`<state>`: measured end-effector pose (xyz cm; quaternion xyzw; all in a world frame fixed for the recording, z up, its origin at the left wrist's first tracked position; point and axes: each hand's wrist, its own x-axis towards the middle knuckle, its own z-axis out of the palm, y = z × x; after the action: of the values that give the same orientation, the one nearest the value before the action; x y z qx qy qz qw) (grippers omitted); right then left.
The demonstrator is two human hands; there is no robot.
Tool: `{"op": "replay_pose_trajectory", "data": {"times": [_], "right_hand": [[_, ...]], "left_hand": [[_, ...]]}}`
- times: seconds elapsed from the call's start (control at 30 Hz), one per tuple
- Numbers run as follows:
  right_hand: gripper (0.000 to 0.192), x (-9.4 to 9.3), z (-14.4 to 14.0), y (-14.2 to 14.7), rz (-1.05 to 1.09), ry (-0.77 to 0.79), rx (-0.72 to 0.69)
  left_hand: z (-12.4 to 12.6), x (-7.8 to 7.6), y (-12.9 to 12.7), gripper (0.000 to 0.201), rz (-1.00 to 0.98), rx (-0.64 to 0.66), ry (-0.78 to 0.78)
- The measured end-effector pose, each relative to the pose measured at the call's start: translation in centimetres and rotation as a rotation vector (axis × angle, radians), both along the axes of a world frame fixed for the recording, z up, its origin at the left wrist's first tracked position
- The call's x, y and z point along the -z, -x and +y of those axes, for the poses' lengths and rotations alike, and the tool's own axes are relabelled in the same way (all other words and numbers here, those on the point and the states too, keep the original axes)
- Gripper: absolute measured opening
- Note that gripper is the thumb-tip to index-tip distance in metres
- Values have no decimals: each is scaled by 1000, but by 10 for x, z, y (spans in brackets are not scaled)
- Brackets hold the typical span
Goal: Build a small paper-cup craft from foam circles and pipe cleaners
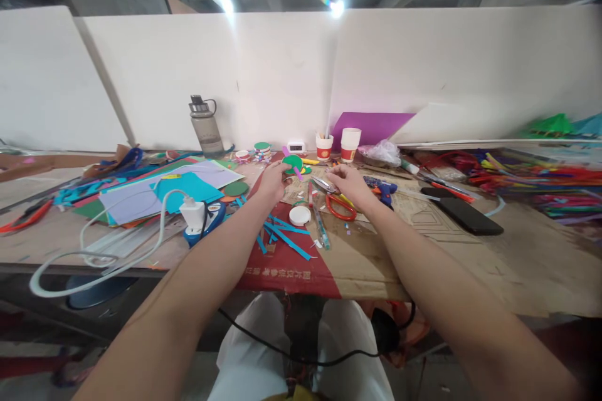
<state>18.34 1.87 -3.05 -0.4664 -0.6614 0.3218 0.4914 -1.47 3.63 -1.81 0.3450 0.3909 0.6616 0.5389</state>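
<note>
My left hand pinches a green paper disc by its edge, held above the table. A narrow purple paper strip lies across the disc and sticks out past it. To the right, my right hand has its fingers drawn together; whatever they hold is too small to make out. Just below that hand lie orange-handled scissors. Between my forearms are a white round lid, a pen and several blue paper strips.
Left are stacked coloured sheets, a blue-and-white power socket with a looping white cable, and a bottle. At the back stand paper cups. To the right are a blue glue gun, a black phone and coloured strips.
</note>
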Motion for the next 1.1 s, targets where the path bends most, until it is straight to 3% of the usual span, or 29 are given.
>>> {"op": "replay_pose_trajectory", "data": {"times": [0.27, 0.43, 0.67, 0.87, 1.0, 1.1], "right_hand": [[15, -10, -33, 19, -440, -198, -232], [29, -6, -51, 33, -671, -287, -239], [34, 3, -57, 44, -897, -331, -250], [18, -5, -56, 40, -724, -356, -313], [34, -14, -49, 31, -471, -447, -144], [40, -16, -42, 24, -326, -447, -17]], "left_hand": [[-4, -3, -6, 16, 75, 9, 26], [-4, 0, -6, 17, 115, 20, 17], [-5, 3, -7, 16, 101, 57, 12], [-5, 3, -7, 14, 123, 53, 0], [-7, 2, -10, 13, 187, 14, -37], [-10, 3, -14, 15, 284, 33, -151]]}}
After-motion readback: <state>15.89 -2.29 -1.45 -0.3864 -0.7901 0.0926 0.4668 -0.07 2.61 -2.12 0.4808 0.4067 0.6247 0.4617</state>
